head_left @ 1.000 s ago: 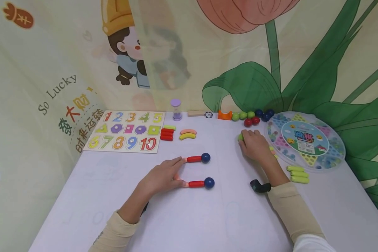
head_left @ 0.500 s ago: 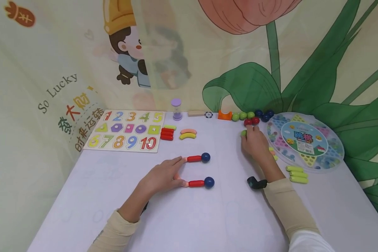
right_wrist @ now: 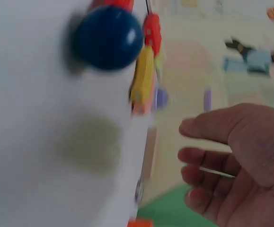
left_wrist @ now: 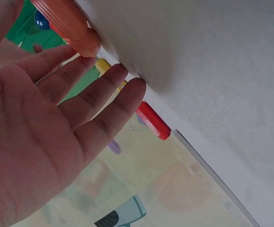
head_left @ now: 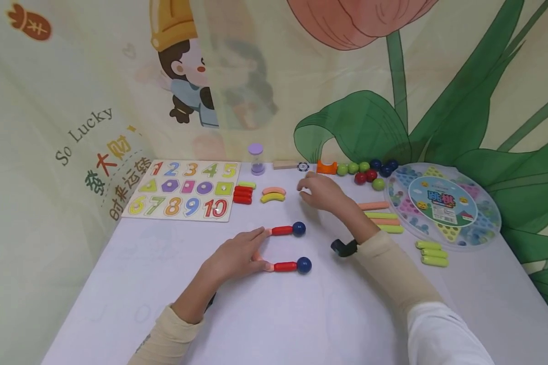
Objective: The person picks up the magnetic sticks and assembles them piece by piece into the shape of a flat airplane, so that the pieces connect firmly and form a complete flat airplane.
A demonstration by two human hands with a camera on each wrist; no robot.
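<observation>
My left hand point(head_left: 235, 253) rests over a partly hidden salmon-coloured magnetic piece, fingers straight and touching its ends. From it run two red magnetic sticks point(head_left: 281, 230), each tipped with a blue ball point(head_left: 304, 265). In the left wrist view the fingers point(left_wrist: 110, 104) are spread, near a ribbed orange stick point(left_wrist: 68, 23). My right hand point(head_left: 321, 191) is raised over the table, fingers loosely bent with nothing between them. Left of it lie a yellow curved stick point(head_left: 273, 197) and a pink curved stick point(head_left: 273, 190). A green ball point(head_left: 378, 184) sits beside two red balls point(head_left: 366, 176).
A number puzzle board point(head_left: 182, 191) lies at the back left, red sticks point(head_left: 242, 195) beside it. A purple hourglass point(head_left: 256, 159) and an orange block point(head_left: 326, 167) stand along the back. On the right are a round checkers box point(head_left: 443, 205), straight sticks point(head_left: 383, 215) and short green sticks point(head_left: 431, 253).
My right hand has let go of the green ball beside the red balls and moved left, uncovering the straight sticks. The left hand and red sticks stay put.
</observation>
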